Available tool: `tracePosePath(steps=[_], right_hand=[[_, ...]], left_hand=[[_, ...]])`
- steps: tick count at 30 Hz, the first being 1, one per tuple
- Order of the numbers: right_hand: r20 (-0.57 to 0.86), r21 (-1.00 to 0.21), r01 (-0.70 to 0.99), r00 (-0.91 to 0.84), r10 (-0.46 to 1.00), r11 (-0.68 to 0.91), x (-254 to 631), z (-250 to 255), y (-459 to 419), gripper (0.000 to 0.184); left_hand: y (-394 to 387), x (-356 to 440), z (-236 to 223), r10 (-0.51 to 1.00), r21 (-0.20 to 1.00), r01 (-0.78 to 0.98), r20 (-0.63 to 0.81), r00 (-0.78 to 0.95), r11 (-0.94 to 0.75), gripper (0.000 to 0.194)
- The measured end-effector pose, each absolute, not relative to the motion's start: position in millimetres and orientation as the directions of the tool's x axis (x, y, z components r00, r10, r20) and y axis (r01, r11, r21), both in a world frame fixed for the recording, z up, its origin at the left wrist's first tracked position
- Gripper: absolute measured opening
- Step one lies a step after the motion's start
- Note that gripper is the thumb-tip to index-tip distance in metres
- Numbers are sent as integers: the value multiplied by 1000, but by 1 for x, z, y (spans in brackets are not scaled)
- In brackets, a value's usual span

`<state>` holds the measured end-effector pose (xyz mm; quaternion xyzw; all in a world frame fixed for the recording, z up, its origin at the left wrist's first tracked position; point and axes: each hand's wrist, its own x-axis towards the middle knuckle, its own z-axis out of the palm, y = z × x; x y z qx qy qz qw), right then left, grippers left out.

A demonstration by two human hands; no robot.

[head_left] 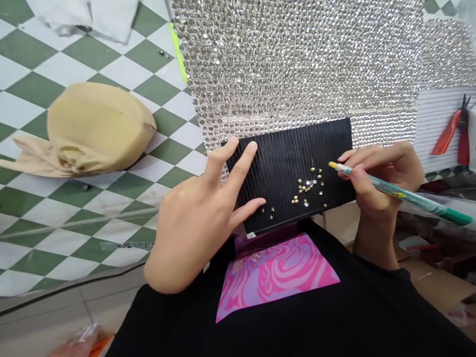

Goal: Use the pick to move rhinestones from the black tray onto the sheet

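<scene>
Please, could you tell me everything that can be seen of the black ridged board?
The black ridged board is a dark rectangle, perhaps plastic or rubber, with narrow ridges parallel to its short sides. It sits slightly slanted in the view, its upper edge overlapping the glittering silver sheet. Small gold stones and clear stones lie scattered, mostly on its lower right part. The left hand rests spread fingers over its left end. The right hand is at its right end; contact there is unclear.
</scene>
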<state>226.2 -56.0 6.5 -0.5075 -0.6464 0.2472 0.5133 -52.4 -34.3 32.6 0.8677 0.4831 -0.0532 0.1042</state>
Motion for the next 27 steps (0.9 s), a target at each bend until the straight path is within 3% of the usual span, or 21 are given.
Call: tracePosePath(steps=[6,13,19,27], right_hand=[[399,-825,434,-6,917,362,226,6,-56,23],[373,-795,484,-85,924,366,225,7,-57,21],[415,-790,497,6,910,357,225,3,-58,24],[404,-791,503,2,915,348,225,3,-59,27]], left_hand=[[-33,-52,34,830,136,857,-213,515,-497,65],[-33,-52,34,831,130,858,-213,513,-497,64],[-33,-50,35,834,119,866,-234,500,-486,64],[-33,-51,36,837,124,874,-250,487,-471,65]])
